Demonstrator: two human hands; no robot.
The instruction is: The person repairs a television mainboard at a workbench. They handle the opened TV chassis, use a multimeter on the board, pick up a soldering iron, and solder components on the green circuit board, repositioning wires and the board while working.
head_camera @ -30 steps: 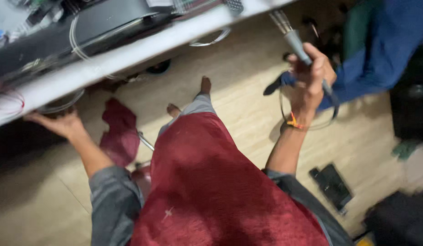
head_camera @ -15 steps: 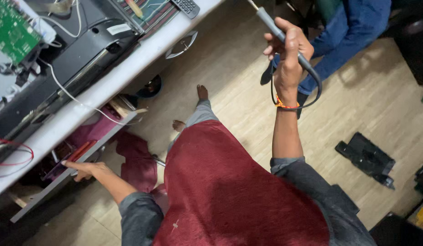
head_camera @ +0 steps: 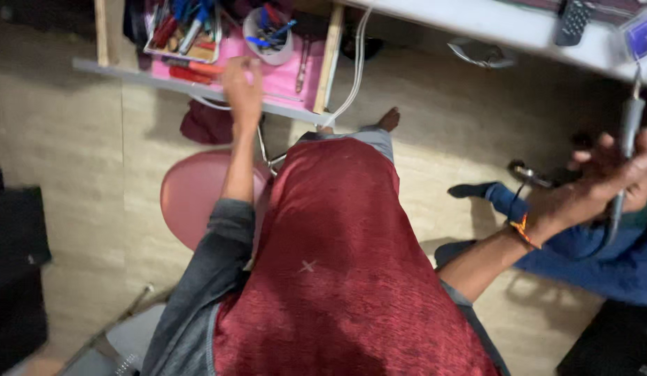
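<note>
My right hand (head_camera: 612,177) is shut on a grey pen-shaped tool (head_camera: 626,136) with a dark cable, held out at the right below the white bench edge (head_camera: 490,24). My left hand (head_camera: 241,87) reaches forward to the front edge of a low shelf (head_camera: 198,87) lined in pink, its fingers curled at the edge; whether it holds anything is hidden. On the shelf stand a tray of screwdrivers (head_camera: 181,31) and a white cup of pens and tools (head_camera: 269,35). My red cloth covers my lap.
A pink round stool (head_camera: 191,195) stands under my left arm. A white cable (head_camera: 351,76) hangs from the bench. Another person in blue (head_camera: 602,254) sits at the right. A remote control (head_camera: 571,21) lies on the bench. Dark items sit on the floor at left.
The view has swung toward the low shelf. My left hand has risen from beside the shelf to its front edge. My right hand has moved right, still gripping the tool.
</note>
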